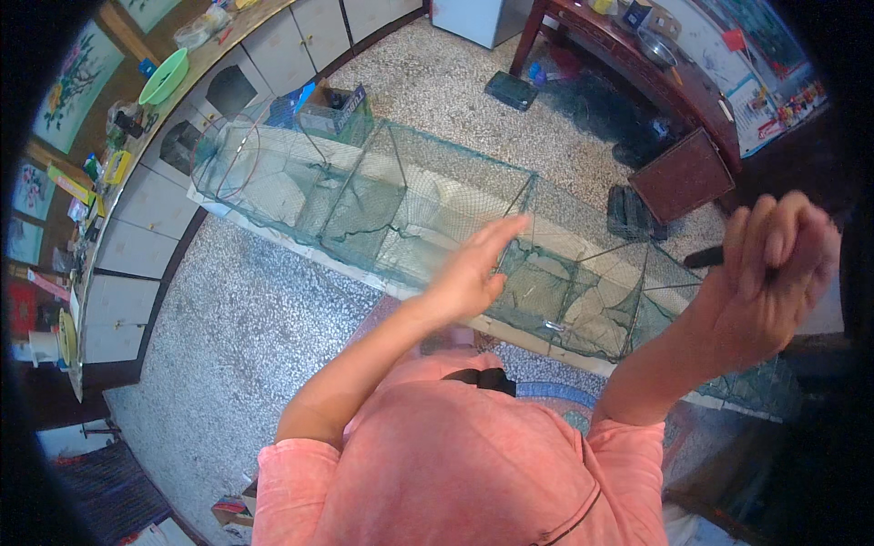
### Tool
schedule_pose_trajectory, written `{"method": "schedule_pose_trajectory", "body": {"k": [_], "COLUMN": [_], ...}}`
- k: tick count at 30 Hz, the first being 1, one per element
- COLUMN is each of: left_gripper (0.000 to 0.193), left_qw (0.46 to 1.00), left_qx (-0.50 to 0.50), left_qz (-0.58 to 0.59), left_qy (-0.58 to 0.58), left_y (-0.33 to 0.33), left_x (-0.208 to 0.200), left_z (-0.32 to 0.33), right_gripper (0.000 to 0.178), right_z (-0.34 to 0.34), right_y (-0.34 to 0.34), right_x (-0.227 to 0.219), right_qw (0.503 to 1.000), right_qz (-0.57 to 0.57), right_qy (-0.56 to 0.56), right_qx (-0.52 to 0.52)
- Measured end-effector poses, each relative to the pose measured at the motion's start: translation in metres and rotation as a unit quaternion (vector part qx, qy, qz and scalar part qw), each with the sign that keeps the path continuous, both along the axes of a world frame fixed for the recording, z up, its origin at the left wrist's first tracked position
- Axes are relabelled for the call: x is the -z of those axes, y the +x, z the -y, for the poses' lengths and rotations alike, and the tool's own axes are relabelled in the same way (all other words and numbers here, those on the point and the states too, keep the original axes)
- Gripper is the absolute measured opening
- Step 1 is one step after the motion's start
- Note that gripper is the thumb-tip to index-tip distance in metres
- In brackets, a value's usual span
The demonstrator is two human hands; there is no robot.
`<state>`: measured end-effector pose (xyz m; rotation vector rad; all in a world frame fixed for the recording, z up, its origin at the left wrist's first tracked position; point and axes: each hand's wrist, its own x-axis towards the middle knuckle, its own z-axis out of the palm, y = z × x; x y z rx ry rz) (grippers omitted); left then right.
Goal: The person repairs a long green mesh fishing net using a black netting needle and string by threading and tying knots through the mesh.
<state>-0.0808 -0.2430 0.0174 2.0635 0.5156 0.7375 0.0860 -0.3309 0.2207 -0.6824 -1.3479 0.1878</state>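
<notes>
Across the person's front — green net cage (542,291) stretched lengthwise, likely for access. Left hand (475,273) over it, fingers straight, contact unclear; right hand (765,273) curled round dark tool (704,257) — raised, presumably for clearance.

The left hand (475,270) extends forward, fingers straight; the raised right hand (772,273) curls inward.

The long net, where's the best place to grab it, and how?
Probably a frame rod near the left hand, coming from above on the person's side. The rods look straight and stiff and hold the net in a box shape; the thin mesh between them would likely sag.
</notes>
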Motion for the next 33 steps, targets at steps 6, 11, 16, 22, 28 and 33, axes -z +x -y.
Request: {"method": "schedule_pose_trajectory", "body": {"k": [6,11,16,22,28,33], "left_gripper": [0.044,0.030,0.034,0.044,0.053,0.050], "left_qw": [0.998,0.993,0.991,0.984,0.966,0.963], "left_qx": [-0.059,-0.103,-0.117,-0.125,-0.113,-0.115], "left_qz": [0.022,-0.021,-0.034,-0.062,-0.100,-0.139], "left_qy": [0.015,0.043,-0.047,-0.113,-0.210,-0.201], "left_y": [-0.003,-0.008,-0.007,-0.008,-0.007,-0.008], "left_x": [0.010,0.006,0.011,0.018,0.025,0.026], "left_z": [0.012,0.015,0.011,0.005,-0.007,-0.009], "right_gripper": [0.012,0.010,0.010,0.009,0.021,0.012], "right_z": [0.012,-0.007,-0.004,-0.011,-0.033,-0.049], "right_y": [-0.012,-0.001,-0.002,-0.009,-0.040,-0.046], "right_x": [0.046,0.100,0.149,0.180,0.204,0.192], "right_qw": [0.974,0.837,0.802,0.818,0.879,0.800], "right_qz": [-0.044,0.336,0.372,0.353,0.167,0.361], "right_qy": [-0.148,-0.360,-0.397,-0.388,-0.373,-0.416], "right_qx": [0.164,0.239,0.246,0.236,0.245,0.237]}}
